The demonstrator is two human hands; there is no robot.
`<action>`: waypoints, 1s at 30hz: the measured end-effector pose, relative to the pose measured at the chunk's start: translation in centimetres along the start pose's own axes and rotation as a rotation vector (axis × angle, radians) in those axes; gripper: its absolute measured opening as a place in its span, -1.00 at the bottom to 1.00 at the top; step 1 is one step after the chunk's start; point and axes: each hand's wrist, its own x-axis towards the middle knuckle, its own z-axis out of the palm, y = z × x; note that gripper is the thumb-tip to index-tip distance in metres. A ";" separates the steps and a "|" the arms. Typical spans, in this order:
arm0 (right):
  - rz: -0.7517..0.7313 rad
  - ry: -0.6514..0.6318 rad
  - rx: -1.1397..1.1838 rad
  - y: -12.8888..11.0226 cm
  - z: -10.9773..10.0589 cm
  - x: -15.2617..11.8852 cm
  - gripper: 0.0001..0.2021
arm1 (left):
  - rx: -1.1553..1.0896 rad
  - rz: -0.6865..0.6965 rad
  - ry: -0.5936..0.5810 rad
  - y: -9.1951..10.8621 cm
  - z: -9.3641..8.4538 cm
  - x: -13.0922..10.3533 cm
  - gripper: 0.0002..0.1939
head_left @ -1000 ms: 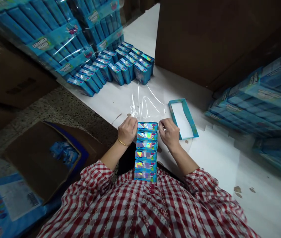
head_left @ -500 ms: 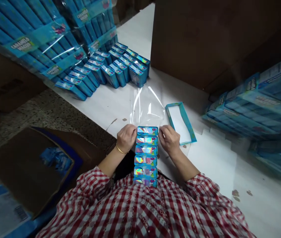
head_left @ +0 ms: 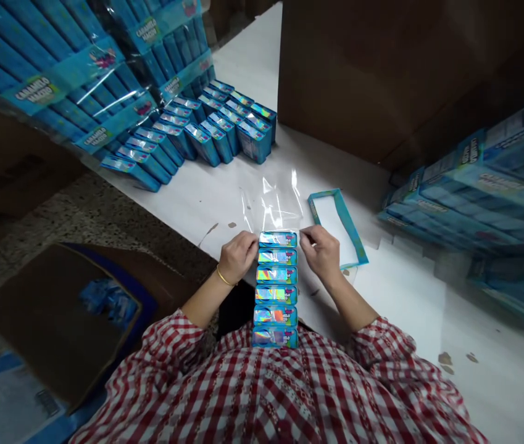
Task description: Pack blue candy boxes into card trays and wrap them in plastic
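A column of several small blue packs with shiny tops (head_left: pixel 277 275) runs from the table's near edge to the checkered shirt. Beyond its far end spreads a clear plastic bag (head_left: pixel 273 197), whose mouth lies by the farthest pack. My left hand (head_left: pixel 238 256) pinches the bag's edge at the left of that pack, fingers closed. On the right side my right hand (head_left: pixel 321 251) pinches the opposite edge, also closed. Just right of the bag lies a shallow blue open tray (head_left: pixel 361 246) with a white inside.
Several loose blue packs (head_left: pixel 215 129) stand in rows at the back left, beside stacked wrapped trays (head_left: pixel 58 80). More wrapped trays (head_left: pixel 488 185) are at the right. A large brown carton (head_left: pixel 358 80) stands behind. An open carton (head_left: pixel 58 320) with blue pieces is lower left.
The clear bag has changed shape, its far part now lower and wider. The pack column and both hands have shifted slightly to the right in view, still pinching.
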 end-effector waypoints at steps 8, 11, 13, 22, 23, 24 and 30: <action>-0.437 0.057 -0.124 2.7 0.7 -5.2 -0.84 | -0.001 0.130 0.078 -0.2 0.4 -3.4 -0.96; -0.334 0.075 -0.091 2.4 1.4 -5.4 -0.85 | -0.002 -0.076 0.133 -0.2 1.4 -4.0 -0.96; -0.165 0.038 -0.076 2.0 1.9 -5.0 -0.84 | -0.022 -0.279 0.120 -0.2 2.0 -3.7 -0.88; 0.053 -0.144 -0.170 2.5 3.5 -3.7 -0.79 | -0.069 -0.537 -0.063 0.0 2.6 -2.6 -0.81; 0.052 -0.156 -0.194 2.5 3.5 -3.5 -0.78 | -0.048 -0.538 -0.072 0.0 2.6 -2.6 -0.79; 0.056 -0.167 -0.220 2.6 3.6 -3.2 -0.76 | -0.015 -0.531 -0.092 -0.1 2.6 -2.6 -0.76; -0.063 -0.189 -0.263 2.5 2.5 -3.5 -0.73 | 0.208 -0.403 -0.301 0.1 2.1 -2.9 -0.68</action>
